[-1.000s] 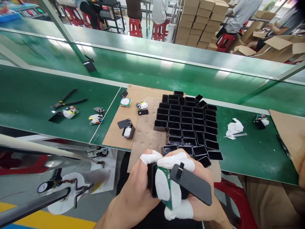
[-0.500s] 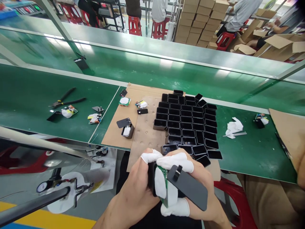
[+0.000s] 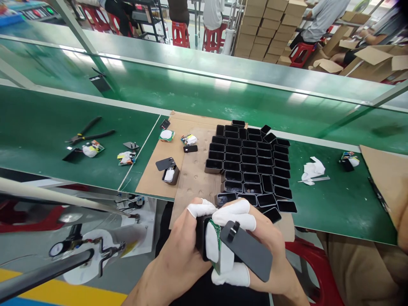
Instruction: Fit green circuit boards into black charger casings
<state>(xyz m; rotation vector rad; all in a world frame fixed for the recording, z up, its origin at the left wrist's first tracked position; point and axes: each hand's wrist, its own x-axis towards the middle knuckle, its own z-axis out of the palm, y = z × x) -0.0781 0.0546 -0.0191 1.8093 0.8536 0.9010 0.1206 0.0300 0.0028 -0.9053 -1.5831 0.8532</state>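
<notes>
Housing [image 3: 201,238], a small black shell, sits clamped between both hands low in view, just in front of the bench edge. Left hand [image 3: 181,255] wraps its side, thumb on top, to steady it. Right hand [image 3: 255,250] pinches a green board [image 3: 218,250] halfway into the shell, white-capped fingers [image 3: 234,211] pressing; a black lid [image 3: 247,250] rests across them. Empty shells [image 3: 251,165] stand packed on cardboard [image 3: 191,178] just beyond, within reach.
</notes>
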